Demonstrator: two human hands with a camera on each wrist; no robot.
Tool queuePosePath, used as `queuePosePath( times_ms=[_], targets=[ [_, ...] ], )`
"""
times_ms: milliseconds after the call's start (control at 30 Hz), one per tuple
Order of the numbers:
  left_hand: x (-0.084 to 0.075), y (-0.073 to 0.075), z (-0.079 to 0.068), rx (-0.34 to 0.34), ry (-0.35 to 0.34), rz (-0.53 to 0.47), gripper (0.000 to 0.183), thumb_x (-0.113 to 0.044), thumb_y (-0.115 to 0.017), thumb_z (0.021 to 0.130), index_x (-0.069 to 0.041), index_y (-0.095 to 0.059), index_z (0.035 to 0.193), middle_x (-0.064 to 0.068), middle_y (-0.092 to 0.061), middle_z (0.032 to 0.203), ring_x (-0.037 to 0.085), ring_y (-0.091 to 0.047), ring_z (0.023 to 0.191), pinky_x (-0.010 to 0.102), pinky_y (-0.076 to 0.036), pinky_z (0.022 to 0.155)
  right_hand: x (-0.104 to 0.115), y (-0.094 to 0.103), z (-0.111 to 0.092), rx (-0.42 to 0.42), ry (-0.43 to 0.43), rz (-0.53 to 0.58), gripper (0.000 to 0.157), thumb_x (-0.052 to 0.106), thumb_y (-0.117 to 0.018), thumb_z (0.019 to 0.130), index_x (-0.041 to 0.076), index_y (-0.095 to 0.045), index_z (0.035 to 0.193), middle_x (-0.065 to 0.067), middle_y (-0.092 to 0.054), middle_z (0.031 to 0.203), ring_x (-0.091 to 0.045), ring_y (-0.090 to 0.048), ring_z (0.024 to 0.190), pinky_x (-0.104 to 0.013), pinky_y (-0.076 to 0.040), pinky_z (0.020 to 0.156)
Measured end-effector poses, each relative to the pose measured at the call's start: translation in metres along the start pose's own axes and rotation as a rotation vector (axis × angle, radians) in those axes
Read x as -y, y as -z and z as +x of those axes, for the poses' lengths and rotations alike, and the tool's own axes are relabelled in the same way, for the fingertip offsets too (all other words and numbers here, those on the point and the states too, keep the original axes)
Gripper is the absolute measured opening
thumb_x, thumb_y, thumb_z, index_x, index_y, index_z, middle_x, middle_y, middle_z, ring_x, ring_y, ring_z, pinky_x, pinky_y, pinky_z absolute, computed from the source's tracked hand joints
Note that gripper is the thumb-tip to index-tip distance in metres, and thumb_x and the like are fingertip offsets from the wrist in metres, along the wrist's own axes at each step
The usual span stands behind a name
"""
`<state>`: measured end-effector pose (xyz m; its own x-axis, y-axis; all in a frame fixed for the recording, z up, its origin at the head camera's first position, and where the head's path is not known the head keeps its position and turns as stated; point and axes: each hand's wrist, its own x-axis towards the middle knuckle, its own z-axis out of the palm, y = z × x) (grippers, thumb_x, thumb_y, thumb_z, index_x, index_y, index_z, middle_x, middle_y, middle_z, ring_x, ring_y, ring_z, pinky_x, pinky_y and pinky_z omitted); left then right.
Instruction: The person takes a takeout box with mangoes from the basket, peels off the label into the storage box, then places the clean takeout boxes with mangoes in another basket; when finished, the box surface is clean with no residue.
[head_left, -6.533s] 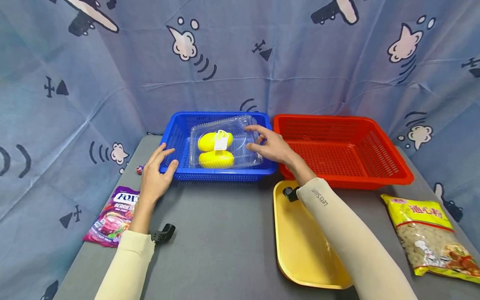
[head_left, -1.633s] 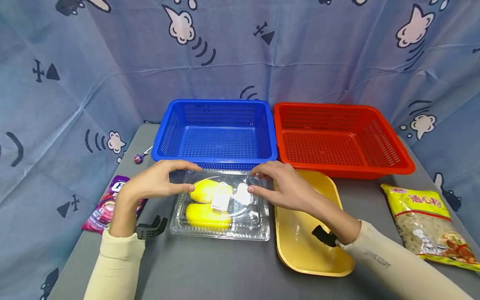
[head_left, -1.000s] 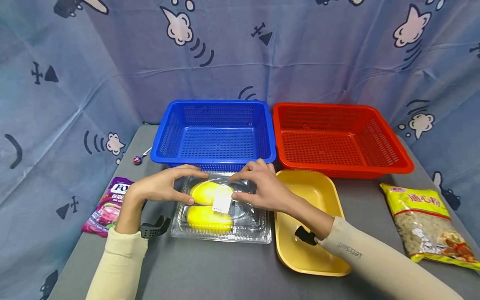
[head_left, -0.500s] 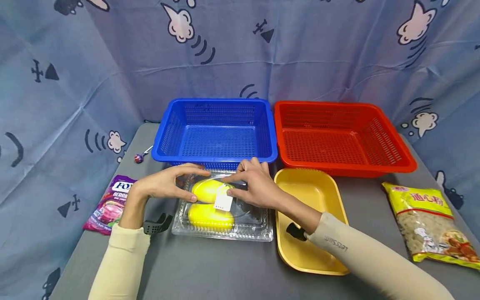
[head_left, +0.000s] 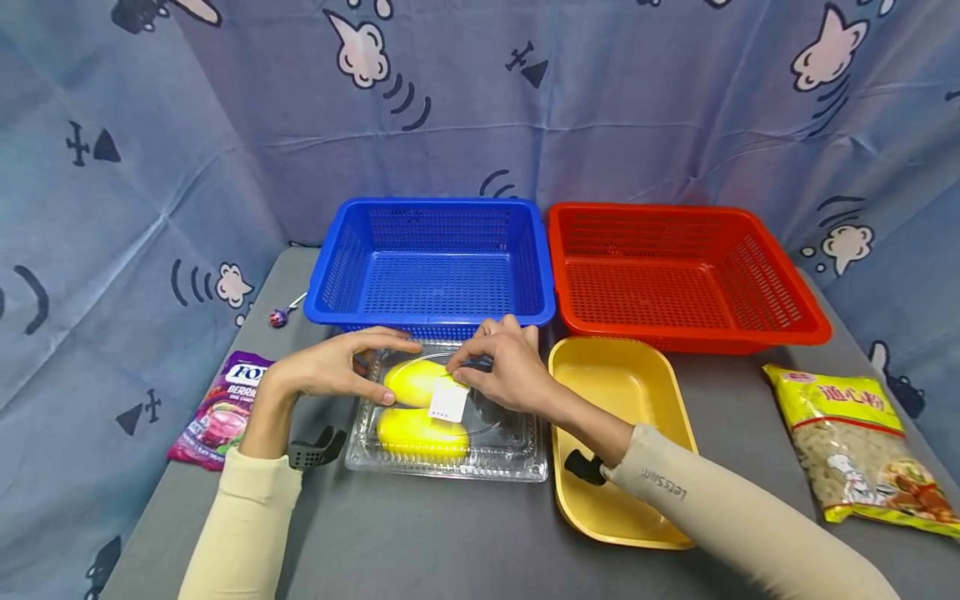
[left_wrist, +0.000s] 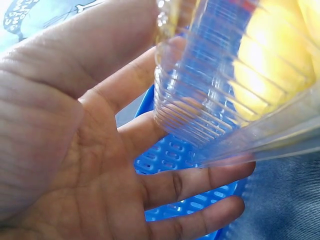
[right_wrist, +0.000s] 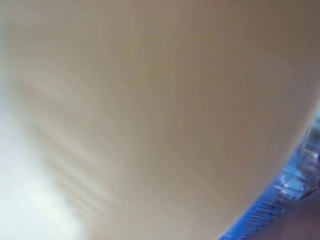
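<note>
A clear plastic clamshell box lies on the grey table in front of the blue basket, two yellow mangoes showing through its lid. Over the mangoes is a small white tag. My right hand pinches the tag's upper end between thumb and index finger. At the box's left side, my left hand has its thumb on the lid and its fingers by the far edge. The left wrist view shows these fingers spread and fairly straight against the ridged wall. A blurred beige surface fills most of the right wrist view.
Behind the box stand a blue basket and a red basket. A yellow tray lies under the right forearm. A purple candy bag and a lollipop are at left, a pasta bag at right.
The box came out of the blue basket onto the table. The right hand then slid left over the lid to the tag, and its thumb and index finger closed together on it.
</note>
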<state>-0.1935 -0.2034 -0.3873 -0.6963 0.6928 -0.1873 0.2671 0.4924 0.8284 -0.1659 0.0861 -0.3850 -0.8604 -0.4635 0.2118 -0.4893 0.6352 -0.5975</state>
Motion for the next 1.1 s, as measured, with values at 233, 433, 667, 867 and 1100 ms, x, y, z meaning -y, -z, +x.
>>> queuePosePath(
  times_ms=[233, 433, 667, 867, 1100],
  targets=[
    [0.001, -0.001, 0.002, -0.001, -0.006, -0.003, 0.068, -0.023, -0.084, 0.084, -0.019, -0.057, 0.146, 0.01, -0.045, 0.157, 0.032, -0.052, 0.121, 0.042, -0.052, 0.088, -0.004, 0.002, -0.001, 0.021, 0.018, 0.107, 0.007, 0.021, -0.084, 0.084, 0.025, -0.081, 0.087, 0.003, -0.066, 0.09, -0.018, -0.039, 0.087, -0.042, -0.018, 0.084],
    [0.001, -0.001, 0.004, -0.009, -0.024, 0.012, 0.067, -0.022, -0.084, 0.084, -0.02, -0.057, 0.145, 0.009, -0.047, 0.155, 0.028, -0.052, 0.107, 0.039, -0.053, 0.083, -0.008, 0.008, -0.002, 0.071, 0.036, 0.193, 0.006, 0.02, -0.083, 0.085, 0.024, -0.08, 0.088, 0.004, -0.065, 0.09, -0.022, -0.04, 0.091, -0.043, -0.016, 0.084],
    [0.003, 0.0, 0.005, -0.008, -0.025, 0.003, 0.067, -0.021, -0.084, 0.084, -0.018, -0.057, 0.146, 0.01, -0.047, 0.155, 0.028, -0.051, 0.106, 0.037, -0.052, 0.081, -0.014, 0.014, -0.003, 0.121, 0.104, 0.258, 0.007, 0.017, -0.082, 0.086, 0.023, -0.079, 0.088, 0.007, -0.063, 0.089, -0.019, -0.044, 0.095, -0.042, -0.017, 0.085],
    [0.005, 0.002, 0.005, -0.008, -0.011, -0.022, 0.068, -0.02, -0.084, 0.084, -0.016, -0.057, 0.146, 0.011, -0.047, 0.156, 0.027, -0.05, 0.094, 0.033, -0.051, 0.077, -0.018, 0.02, -0.003, 0.153, 0.104, 0.399, 0.005, 0.013, -0.077, 0.09, 0.018, -0.078, 0.093, 0.003, -0.066, 0.093, -0.021, -0.053, 0.1, -0.044, -0.03, 0.094],
    [0.005, 0.003, 0.002, -0.019, 0.006, -0.023, 0.069, -0.019, -0.085, 0.083, -0.013, -0.056, 0.146, 0.011, -0.048, 0.154, 0.026, -0.048, 0.087, 0.03, -0.049, 0.073, -0.022, 0.034, -0.005, 0.168, 0.01, 0.598, 0.006, 0.008, -0.071, 0.095, 0.009, -0.076, 0.097, -0.004, -0.067, 0.1, -0.022, -0.058, 0.102, -0.042, -0.047, 0.094]
  ],
)
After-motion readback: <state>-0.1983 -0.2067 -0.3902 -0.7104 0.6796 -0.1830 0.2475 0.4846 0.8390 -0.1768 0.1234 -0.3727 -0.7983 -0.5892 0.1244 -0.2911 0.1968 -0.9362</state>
